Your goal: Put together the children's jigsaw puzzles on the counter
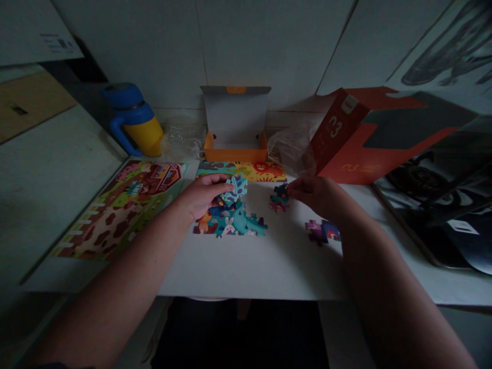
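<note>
My left hand (205, 193) is closed on several light-blue patterned jigsaw puzzle pieces (239, 185), held above a partly joined puzzle (238, 223) with a white rabbit and a teal animal on it. My right hand (311, 192) has its fingertips pinched at the edge of a dark blue puzzle piece (282, 190), just over a purple and pink piece (279, 205). Nearer me and to the right, purple and blue puzzle pieces (323, 231) lie on the white table (246, 271), partly behind my right forearm.
An open orange box (235, 154) stands at the back, with a colourful animal picture (265, 171) before it. Clear plastic wrapping (290, 148) lies beside it. A farm picture sheet (126, 205), a blue-yellow flask (134, 120), a large red box (357, 136) and black equipment (442, 220) flank the space.
</note>
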`<state>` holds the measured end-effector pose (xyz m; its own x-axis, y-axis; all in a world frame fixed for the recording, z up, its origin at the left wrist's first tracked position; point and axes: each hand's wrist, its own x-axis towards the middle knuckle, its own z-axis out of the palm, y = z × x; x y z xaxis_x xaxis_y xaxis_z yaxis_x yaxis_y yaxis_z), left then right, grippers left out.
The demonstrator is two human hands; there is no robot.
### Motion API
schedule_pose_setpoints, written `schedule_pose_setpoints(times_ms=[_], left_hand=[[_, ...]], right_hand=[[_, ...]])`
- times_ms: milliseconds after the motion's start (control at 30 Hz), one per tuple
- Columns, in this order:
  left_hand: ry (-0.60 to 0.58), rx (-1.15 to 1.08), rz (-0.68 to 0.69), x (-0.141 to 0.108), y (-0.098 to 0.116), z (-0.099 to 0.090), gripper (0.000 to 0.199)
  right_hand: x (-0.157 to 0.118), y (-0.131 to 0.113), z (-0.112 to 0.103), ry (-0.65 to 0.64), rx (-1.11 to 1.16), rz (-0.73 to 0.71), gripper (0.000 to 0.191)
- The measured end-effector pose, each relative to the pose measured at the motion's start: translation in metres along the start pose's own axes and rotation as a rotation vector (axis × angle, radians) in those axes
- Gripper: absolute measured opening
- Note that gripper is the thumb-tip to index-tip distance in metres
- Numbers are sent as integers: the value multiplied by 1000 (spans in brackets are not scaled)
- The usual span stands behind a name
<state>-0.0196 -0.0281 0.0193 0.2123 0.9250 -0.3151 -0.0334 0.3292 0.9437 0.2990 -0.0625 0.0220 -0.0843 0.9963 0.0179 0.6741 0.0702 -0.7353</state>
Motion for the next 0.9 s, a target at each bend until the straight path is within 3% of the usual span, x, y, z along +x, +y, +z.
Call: schedule_pose_setpoints(times_ms=[167,267,367,467,733,900], left_hand=[[-38,20,-7,0,-1,0,44],[-16,11,-19,-1,1,1,46],[-1,15,-23,-2,2,1,50],[1,29,-20,-1,2,0,51],[9,18,-38,-1,2,1,41],[3,25,-39,-2,3,1,44]], right_hand=[[1,-14,25,-82,0,-39,13],[4,-14,34,-38,-107,-87,15],[2,-10,28,25,-278,-164,23],[-3,-7,14,-67,-357,-212,34],[-8,-7,7,-173,-440,-226,29],[-11,-3,3,-173,-470,-203,32]])
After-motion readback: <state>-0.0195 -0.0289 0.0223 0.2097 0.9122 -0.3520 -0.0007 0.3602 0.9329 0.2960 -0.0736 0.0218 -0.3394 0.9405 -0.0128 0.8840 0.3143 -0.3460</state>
